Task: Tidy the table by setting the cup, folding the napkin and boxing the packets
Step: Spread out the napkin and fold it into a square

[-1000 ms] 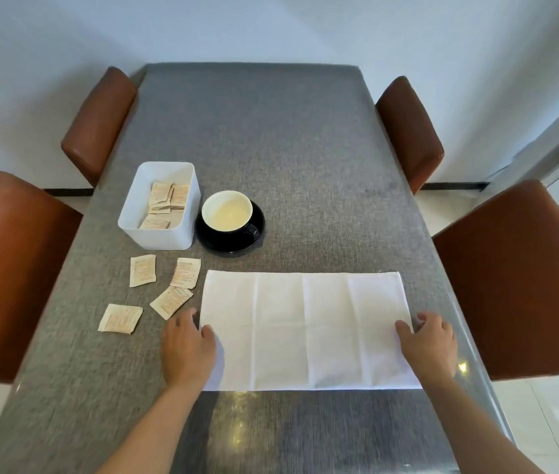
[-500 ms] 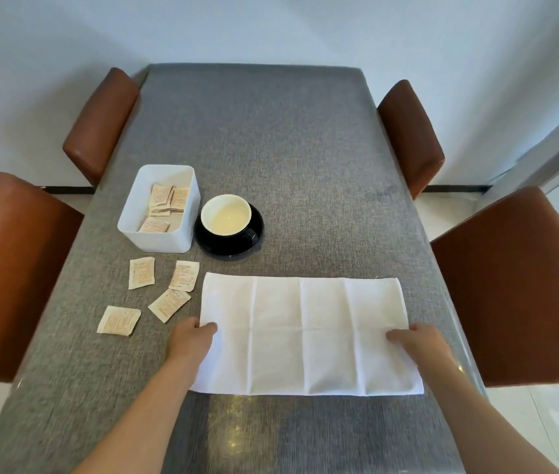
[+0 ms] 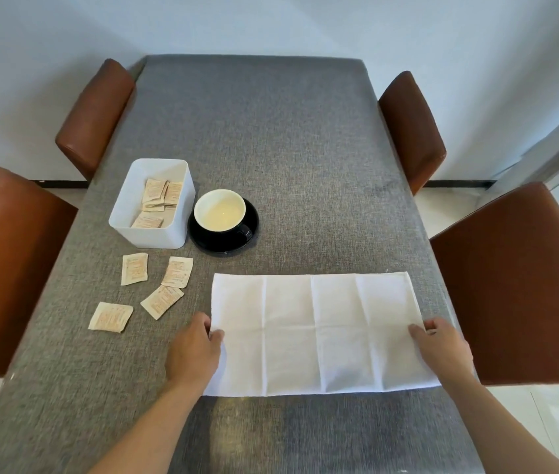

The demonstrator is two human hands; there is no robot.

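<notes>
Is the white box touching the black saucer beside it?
Cannot tell. In the head view the box wall meets the saucer rim in the picture, but neither contact nor a gap shows plainly.

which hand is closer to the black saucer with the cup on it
Left. The left hand grips the napkin's left edge, just below the saucer. The right hand holds the napkin's right edge, far off to the saucer's right.

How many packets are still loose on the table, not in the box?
4, all left of the napkin: two side by side just before the box at and, one nearer, one nearest and leftmost. None looks hidden.
</notes>
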